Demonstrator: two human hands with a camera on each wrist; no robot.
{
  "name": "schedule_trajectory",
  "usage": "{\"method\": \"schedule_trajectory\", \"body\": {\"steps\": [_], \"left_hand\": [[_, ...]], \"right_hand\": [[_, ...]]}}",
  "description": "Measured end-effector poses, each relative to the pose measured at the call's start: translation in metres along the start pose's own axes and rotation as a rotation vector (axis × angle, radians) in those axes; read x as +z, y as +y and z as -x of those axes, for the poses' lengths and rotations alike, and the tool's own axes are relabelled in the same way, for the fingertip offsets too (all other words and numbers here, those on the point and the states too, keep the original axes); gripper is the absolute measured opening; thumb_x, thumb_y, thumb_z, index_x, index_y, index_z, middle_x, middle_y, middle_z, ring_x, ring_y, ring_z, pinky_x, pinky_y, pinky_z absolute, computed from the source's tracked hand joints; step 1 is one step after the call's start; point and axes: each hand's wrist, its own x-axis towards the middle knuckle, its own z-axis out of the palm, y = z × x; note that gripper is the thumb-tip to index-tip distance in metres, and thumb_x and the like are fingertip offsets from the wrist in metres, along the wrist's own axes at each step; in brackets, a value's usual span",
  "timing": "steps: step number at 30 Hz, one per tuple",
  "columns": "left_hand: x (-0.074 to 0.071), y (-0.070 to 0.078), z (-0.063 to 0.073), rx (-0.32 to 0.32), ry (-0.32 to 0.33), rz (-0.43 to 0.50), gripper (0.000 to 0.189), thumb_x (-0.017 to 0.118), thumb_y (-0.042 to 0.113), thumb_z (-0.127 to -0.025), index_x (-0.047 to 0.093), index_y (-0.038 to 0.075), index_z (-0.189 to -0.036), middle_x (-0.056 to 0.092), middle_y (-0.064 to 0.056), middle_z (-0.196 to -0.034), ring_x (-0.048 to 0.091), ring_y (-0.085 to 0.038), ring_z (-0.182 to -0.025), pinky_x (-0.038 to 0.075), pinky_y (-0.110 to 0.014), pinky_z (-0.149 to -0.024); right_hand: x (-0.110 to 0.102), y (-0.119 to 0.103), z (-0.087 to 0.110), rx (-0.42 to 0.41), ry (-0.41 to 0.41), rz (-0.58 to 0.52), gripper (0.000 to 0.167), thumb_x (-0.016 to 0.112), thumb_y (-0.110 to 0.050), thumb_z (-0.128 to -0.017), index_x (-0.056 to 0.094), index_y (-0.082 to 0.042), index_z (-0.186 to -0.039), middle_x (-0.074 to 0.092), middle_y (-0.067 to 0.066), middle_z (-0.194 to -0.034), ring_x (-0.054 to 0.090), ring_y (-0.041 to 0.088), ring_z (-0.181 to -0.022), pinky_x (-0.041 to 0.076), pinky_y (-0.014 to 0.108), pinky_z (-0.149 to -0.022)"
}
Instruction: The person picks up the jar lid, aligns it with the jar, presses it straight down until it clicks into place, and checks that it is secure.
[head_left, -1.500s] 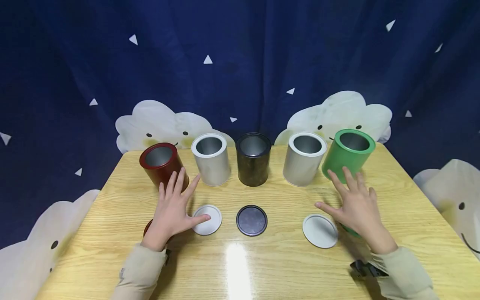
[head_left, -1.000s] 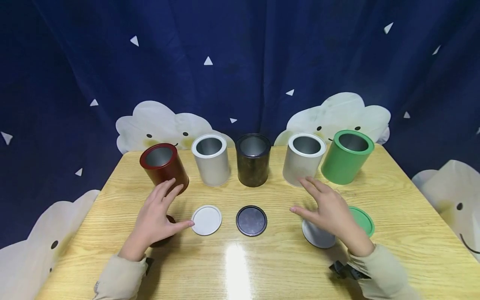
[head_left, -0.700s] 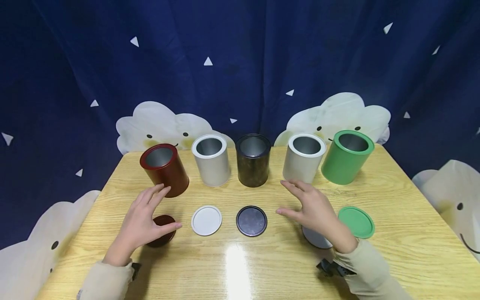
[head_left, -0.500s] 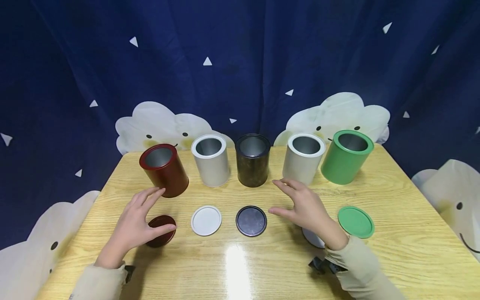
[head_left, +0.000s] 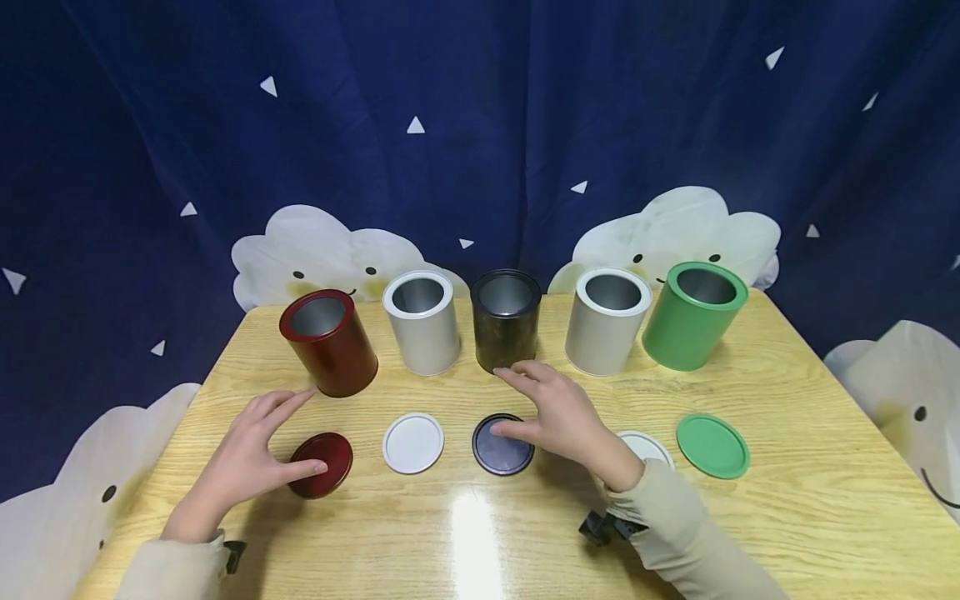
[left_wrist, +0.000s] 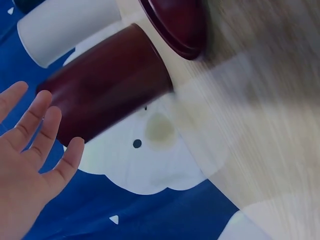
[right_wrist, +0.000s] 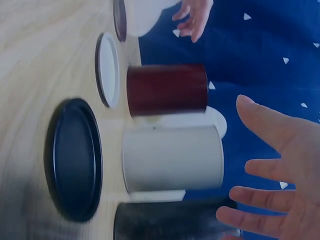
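My left hand (head_left: 247, 458) hovers at the left, holding nothing, its thumb over the dark red lid (head_left: 330, 454). Behind it stands the dark red can (head_left: 337, 354), uncovered. My right hand (head_left: 558, 412) is in the middle with fingers spread and nothing in them. Its thumb overlaps the black lid (head_left: 498, 454) in the head view, and its fingertips are in front of the black can (head_left: 506, 337). In the right wrist view the black lid (right_wrist: 74, 160) lies on the table, apart from the hand. The right forearm partly covers a white lid (head_left: 645, 447).
Along the back edge of the wooden table (head_left: 390, 542) also stand a left white can (head_left: 426, 333), a right white can (head_left: 603, 333) and a green can (head_left: 690, 325), all uncovered. Another white lid (head_left: 413, 443) and a green lid (head_left: 712, 446) lie in front.
My right hand has moved left from before the green can, past the right white can, to above the black lid. The left hand has drawn back left and nearer. Cans and lids stay put.
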Motion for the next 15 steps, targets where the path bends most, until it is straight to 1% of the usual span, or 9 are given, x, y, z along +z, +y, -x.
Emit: {"method": "schedule_trajectory", "body": {"steps": [4,10,15], "left_hand": [[-0.003,-0.005,0.002,-0.018,-0.014,0.017,0.089,0.088,0.033,-0.051,0.051,0.01,-0.129,0.052,-0.012,-0.113,0.046,-0.031,-0.102,0.036,-0.048,-0.078],[-0.008,-0.013,0.007,-0.049,-0.027,0.041,0.088,0.088,0.03,-0.05,0.052,0.009,-0.128,0.05,-0.012,-0.112,0.044,-0.031,-0.101,0.035,-0.047,-0.077],[-0.011,-0.021,0.012,-0.08,-0.06,0.07,0.089,0.089,0.029,-0.05,0.052,0.012,-0.129,0.048,-0.013,-0.113,0.042,-0.031,-0.102,0.034,-0.05,-0.077]], "right_hand": [[0.009,-0.008,-0.008,-0.036,-0.029,0.009,0.068,0.076,-0.047,-0.066,0.06,-0.01,-0.121,0.058,0.007,-0.108,0.058,0.023,-0.093,0.047,0.037,-0.072],[0.021,-0.019,-0.019,-0.042,-0.063,-0.042,0.064,0.075,-0.046,-0.068,0.06,-0.011,-0.12,0.058,0.006,-0.109,0.058,0.021,-0.094,0.048,0.037,-0.073],[0.037,-0.026,-0.03,-0.047,-0.09,-0.09,0.062,0.075,-0.045,-0.069,0.062,-0.011,-0.118,0.058,0.004,-0.105,0.058,0.018,-0.091,0.047,0.033,-0.07]]}}
